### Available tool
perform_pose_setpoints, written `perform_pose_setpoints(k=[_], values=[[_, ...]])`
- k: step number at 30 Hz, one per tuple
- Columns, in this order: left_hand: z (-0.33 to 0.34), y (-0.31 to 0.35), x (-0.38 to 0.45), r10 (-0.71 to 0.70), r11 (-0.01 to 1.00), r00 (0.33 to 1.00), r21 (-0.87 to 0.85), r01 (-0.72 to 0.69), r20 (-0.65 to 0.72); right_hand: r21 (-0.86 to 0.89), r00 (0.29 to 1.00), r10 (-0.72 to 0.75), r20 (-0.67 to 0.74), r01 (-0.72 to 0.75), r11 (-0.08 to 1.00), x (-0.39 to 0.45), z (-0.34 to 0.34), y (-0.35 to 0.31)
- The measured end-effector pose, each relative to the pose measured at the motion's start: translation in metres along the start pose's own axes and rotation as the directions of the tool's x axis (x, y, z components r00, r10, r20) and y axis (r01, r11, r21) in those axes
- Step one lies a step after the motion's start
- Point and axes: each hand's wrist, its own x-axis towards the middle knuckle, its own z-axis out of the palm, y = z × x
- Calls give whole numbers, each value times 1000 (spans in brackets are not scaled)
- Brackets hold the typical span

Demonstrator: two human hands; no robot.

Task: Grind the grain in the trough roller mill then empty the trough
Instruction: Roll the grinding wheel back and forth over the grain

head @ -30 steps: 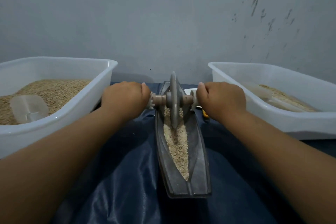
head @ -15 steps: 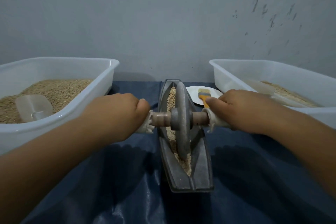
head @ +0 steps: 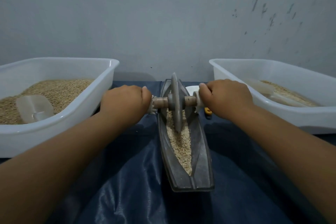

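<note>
Grain (head: 179, 143) lies along the trough (head: 201, 151), stretching toward its near end (away from the wheel (head: 176, 102)), whose axle is gripped by left hand (head: 125, 104) and right hand (head: 227, 96).

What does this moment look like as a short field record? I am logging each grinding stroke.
left hand: grips the axle's left end
right hand: grips the axle's right end
wheel: upright in the trough, towards its far end
trough: holds grain, not emptied
left tub: grain and a clear scoop
right tub: grain and a scoop
cloth: dark blue, under everything
</note>
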Motion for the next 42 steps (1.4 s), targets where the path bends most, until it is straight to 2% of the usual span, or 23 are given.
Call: perform_pose_setpoints(k=[3, 6, 9, 12, 16, 20, 23, 26, 28, 32, 36, 39, 42], values=[[-17, -4, -10, 89, 996, 994, -13, -88, 67, 52, 974, 25, 226, -38, 998, -13, -16, 7], [-29, -8, -24, 199, 980, 980, 4, -199, 23, 156, 873, 22, 488, -112, 981, -29, -38, 12], [-39, -11, -39, 227, 973, 971, -10, -229, -78, 183, 825, 21, 565, -150, 972, -41, -51, 13], [-34, -8, -39, 185, 982, 979, -12, -186, -87, 129, 871, 53, 488, -131, 983, -38, -45, 10], [-15, -3, -14, 65, 998, 991, 19, -63, -116, 61, 976, 98, 194, -111, 992, -11, -9, 7], [-1, -3, 21, -35, 998, 995, 41, 39, -98, 90, 990, 133, 53, -137, 986, 16, 15, 7], [6, -5, 27, -47, 999, 995, 22, 49, -92, 65, 995, 99, -30, -97, 993, 19, 18, 5], [5, -5, 14, 6, 1000, 998, -13, -6, -63, 30, 999, 50, 10, -51, 998, 8, 9, 4], [-1, -5, -3, 64, 996, 997, -60, -66, -34, 2, 990, 2, 138, -2, 1000, -3, -8, 5], [-21, -10, -40, 179, 977, 984, -112, -179, -11, 9, 917, -84, 389, 88, 996, -26, -52, 2], [-34, -12, -53, 204, 967, 978, -165, -195, 35, 70, 859, -22, 512, -17, 997, -34, -69, 3], [-27, -6, -41, 140, 985, 990, -101, -136, 30, 14, 895, 56, 442, -69, 998, -25, -51, 2], [-12, 0, -17, 34, 999, 999, -19, -35, -28, -3, 975, 107, 197, -108, 994, -8, -17, 1]])
